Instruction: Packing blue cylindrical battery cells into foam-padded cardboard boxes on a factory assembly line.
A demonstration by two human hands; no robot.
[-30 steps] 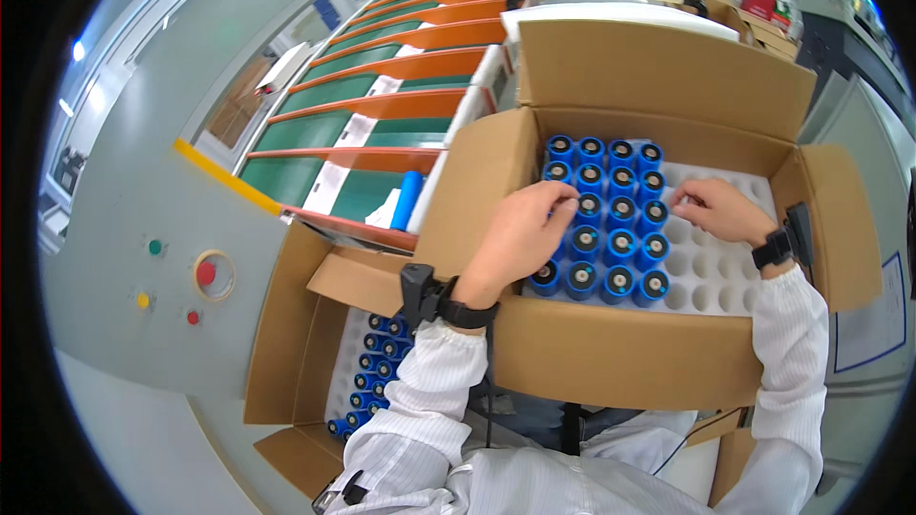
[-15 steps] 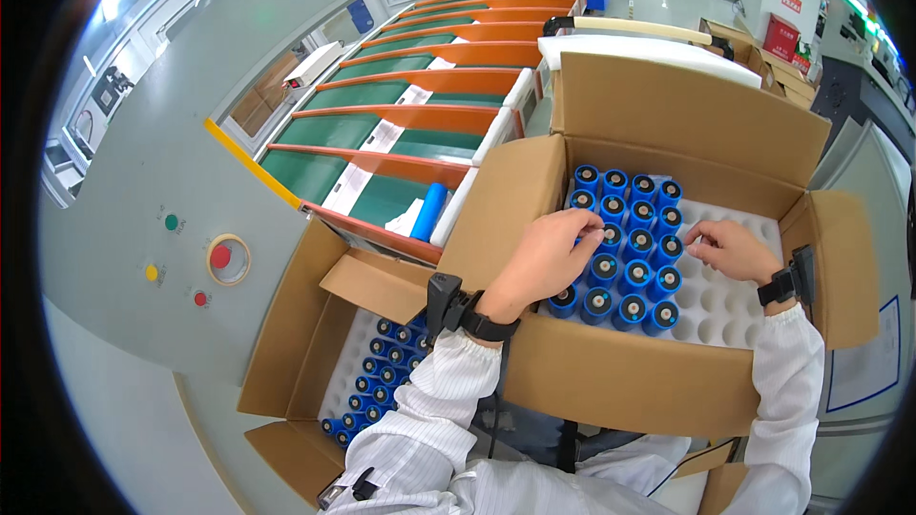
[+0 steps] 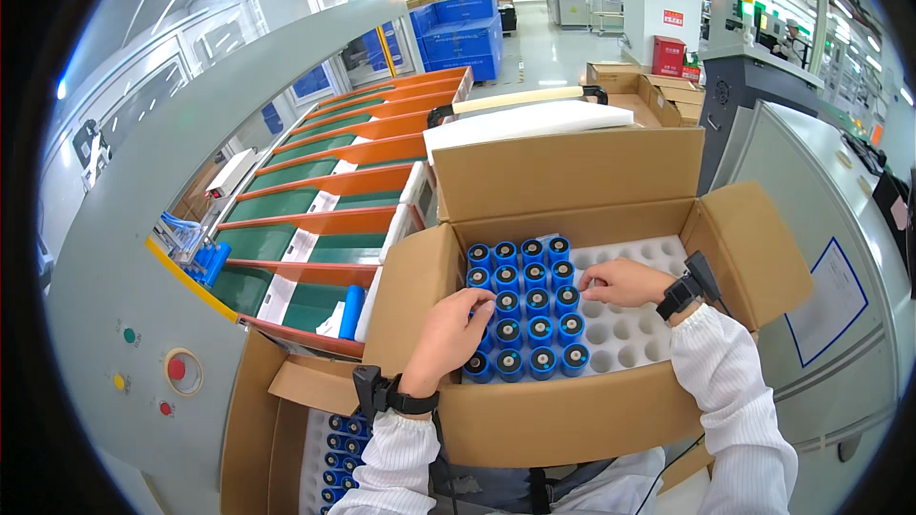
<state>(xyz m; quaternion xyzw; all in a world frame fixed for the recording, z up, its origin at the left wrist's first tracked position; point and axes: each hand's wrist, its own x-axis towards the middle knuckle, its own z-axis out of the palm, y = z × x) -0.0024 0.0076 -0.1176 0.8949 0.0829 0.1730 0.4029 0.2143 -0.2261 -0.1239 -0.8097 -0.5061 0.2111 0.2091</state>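
Note:
Blue cylindrical battery cells (image 3: 539,330) with black ringed tops stand upright in rows. They fill the left part of a white foam tray (image 3: 627,356) inside an open cardboard box (image 3: 572,415). My left hand (image 3: 448,332) reaches over the box's left side, its fingers bent together at the leftmost column. That hand covers part of the column, so whatever lies under its fingertips is hidden. My right hand (image 3: 625,282) hovers above round holes in the tray, palm down. Its fingers are bent but apart, the tips close beside the rightmost column, with no cell between them.
At lower left, a second open box (image 3: 250,420) holds more blue cells. A green conveyor (image 3: 267,246) with orange dividers runs beyond it; one blue cell (image 3: 352,313) lies there. A grey machine panel (image 3: 143,324) with buttons stands left. White foam (image 3: 534,124) rests behind the box.
The view has tilted up and turned right, so the box sits lower and further left in it. Both hands keep nearly the same places over the cells.

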